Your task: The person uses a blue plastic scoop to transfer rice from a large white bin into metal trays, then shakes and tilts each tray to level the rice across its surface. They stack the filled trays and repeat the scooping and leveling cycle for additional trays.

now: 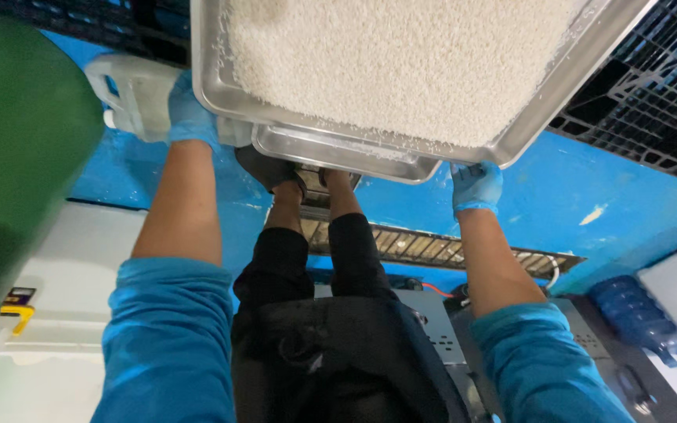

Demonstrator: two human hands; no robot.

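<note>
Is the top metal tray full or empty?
Full: white grains cover the top metal tray almost rim to rim, while the left hand and right hand grip its edges.

The floor (636, 204) is painted bright blue and looks wet and shiny. A long metal drain grate (448, 249) runs across it. Black plastic pallets (660, 94) lie at the far side, and a big green bin (17, 157) stands at left.

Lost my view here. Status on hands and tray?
Left hand and right hand, gloved, gripping tray. Rice fills it. Second tray beneath. Green bin left.
</note>
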